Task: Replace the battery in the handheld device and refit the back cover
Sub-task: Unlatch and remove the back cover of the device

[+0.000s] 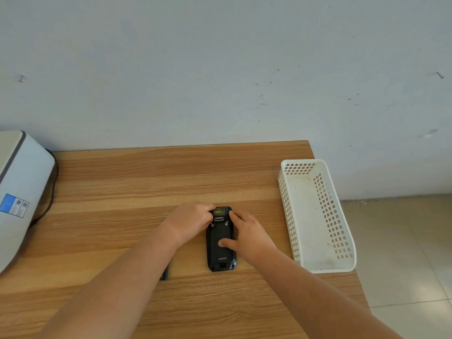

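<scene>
Both of my forearms reach in from the bottom of the frame and meet over the handheld device (221, 250), which lies face down on the wooden table (146, 182) just below the centre of the picture. Its back cover (220, 255) sits on the body, with small lettering near the lower end. My left hand (189, 222) is curled at the device's upper left edge, fingers drawn together and pinched against that corner beside one of two small screws or latches; whether they grip anything small I cannot tell. My right hand (247, 234) rests along the right side, fingers spread apart, the thumb (226, 242) pressing flat on the middle of the cover. Peeking out from under my left forearm, lower centre, is a dark flat object (164, 274), mostly hidden. A white perforated basket (315, 216) stands at the table's right edge. A white machine (17, 192) occupies the left edge of the frame.
</scene>
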`<state>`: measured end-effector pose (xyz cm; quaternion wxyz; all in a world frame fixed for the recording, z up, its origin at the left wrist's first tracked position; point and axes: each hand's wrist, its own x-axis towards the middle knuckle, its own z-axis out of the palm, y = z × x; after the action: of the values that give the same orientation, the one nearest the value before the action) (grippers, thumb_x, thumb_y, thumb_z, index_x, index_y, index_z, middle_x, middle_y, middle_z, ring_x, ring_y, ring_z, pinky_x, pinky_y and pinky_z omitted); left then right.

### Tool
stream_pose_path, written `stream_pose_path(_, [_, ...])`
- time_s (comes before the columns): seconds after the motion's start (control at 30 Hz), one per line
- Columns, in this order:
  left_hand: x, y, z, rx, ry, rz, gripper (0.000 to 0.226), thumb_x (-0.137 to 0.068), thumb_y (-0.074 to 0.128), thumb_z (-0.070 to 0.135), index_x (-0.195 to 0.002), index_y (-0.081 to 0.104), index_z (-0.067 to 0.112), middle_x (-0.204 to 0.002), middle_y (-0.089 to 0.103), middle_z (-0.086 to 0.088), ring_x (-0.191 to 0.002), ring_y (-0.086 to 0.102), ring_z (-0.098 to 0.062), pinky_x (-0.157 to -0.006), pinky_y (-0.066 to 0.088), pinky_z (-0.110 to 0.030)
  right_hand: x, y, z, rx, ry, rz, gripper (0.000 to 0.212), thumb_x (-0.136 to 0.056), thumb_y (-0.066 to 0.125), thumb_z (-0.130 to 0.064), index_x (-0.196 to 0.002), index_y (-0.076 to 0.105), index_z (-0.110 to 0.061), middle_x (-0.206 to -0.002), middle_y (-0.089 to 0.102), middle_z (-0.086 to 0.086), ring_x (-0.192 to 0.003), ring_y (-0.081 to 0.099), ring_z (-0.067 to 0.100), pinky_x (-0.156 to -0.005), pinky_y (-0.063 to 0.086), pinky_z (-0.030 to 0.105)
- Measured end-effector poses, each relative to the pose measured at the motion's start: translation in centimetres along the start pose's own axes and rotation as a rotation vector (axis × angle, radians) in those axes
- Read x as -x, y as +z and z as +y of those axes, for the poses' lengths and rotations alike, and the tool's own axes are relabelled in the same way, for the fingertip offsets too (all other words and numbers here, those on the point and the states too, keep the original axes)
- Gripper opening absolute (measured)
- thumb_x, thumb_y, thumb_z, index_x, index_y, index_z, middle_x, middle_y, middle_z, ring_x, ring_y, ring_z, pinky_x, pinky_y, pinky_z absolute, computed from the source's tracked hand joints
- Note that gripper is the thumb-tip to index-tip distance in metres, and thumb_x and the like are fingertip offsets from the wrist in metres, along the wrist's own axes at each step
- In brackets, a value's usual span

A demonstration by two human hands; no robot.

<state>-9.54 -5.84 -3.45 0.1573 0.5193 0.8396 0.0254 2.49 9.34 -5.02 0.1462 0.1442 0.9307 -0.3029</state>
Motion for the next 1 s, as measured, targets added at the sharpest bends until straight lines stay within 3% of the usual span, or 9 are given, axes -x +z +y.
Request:
stream_pose_path(0.1, [-0.1,0.2,0.0,0.001,-0.005,0.020,0.020,-0.093,0.055,0.014,-0.102,0.071,0.008,-0.123,0.064,-0.008,-0.105,0.063,-0.026,-0.084,0.054,-0.042,0.0,0.0,0.0,-0.005,0.000,-0.004,0.089,-0.081,0.069,-0.050,-0.150,0.026,-0.014,-0.150,0.034,-0.002,-0.138,0.026,0.015,-0.115,0.022,0.029])
stream_pose_path(0.2, [0.1,0.3,0.4,0.063,-0.056,0.063,0.019,-0.093,0.056,0.018,-0.101,0.072,0.011,-0.129,0.062,-0.003,-0.110,0.061,-0.022,-0.088,0.053,-0.039,0.0,0.0,0.1,-0.007,-0.002,0.003,0.089,-0.081,0.069,-0.051,-0.150,0.027,-0.014,-0.149,0.036,-0.001,-0.138,0.027,0.015,-0.115,0.023,0.029])
stream_pose_path(0.33, [1.0,1.4,1.8,0.340,-0.311,0.236,0.014,-0.092,0.059,0.019,-0.095,0.073,0.016,-0.136,0.055,0.008,-0.120,0.052,-0.013,-0.096,0.039,-0.023,0.0,0.0,0.1,-0.001,0.004,-0.003,0.089,-0.081,0.069,-0.052,-0.150,0.027,-0.014,-0.149,0.036,-0.002,-0.138,0.027,0.015,-0.116,0.024,0.030])
stream_pose_path(0.43, [1.8,2.4,3.2,0.485,-0.533,0.358,0.011,-0.085,0.071,0.024,-0.092,0.073,0.017,-0.113,0.056,0.009,-0.111,0.048,-0.010,-0.091,0.031,-0.019,0.0,0.0,0.0,0.006,0.008,-0.007,0.089,-0.081,0.068,-0.052,-0.150,0.026,-0.015,-0.150,0.035,-0.002,-0.138,0.025,0.015,-0.117,0.023,0.031])
stream_pose_path(0.57, [1.7,2.8,4.4,0.660,-0.782,0.370,0.025,-0.083,0.073,0.029,-0.104,0.073,0.015,-0.098,0.054,0.009,-0.097,0.051,-0.011,-0.083,0.036,-0.023,0.0,0.0,0.0,0.010,0.008,-0.001,0.089,-0.082,0.067,-0.052,-0.151,0.025,-0.015,-0.150,0.034,-0.002,-0.138,0.024,0.015,-0.117,0.023,0.030])
stream_pose_path(0.87, [2.0,3.5,7.1,0.546,-0.851,0.424,0.025,-0.092,0.062,0.026,-0.114,0.070,0.018,-0.107,0.061,0.008,-0.099,0.044,-0.008,-0.079,0.029,-0.018,0.1,0.3,0.2,0.028,0.000,0.034,0.087,-0.082,0.065,-0.054,-0.150,0.026,-0.018,-0.150,0.035,-0.004,-0.138,0.026,0.014,-0.116,0.023,0.032])
stream_pose_path(1.0, [1.6,3.6,7.4,0.630,-0.867,0.430,0.026,-0.093,0.060,0.021,-0.118,0.068,0.017,-0.100,0.051,0.013,-0.099,0.050,-0.010,-0.081,0.043,-0.022,0.3,0.4,0.4,0.072,-0.014,0.054,0.085,-0.082,0.063,-0.057,-0.150,0.026,-0.020,-0.150,0.035,-0.006,-0.139,0.025,0.014,-0.117,0.017,0.034])
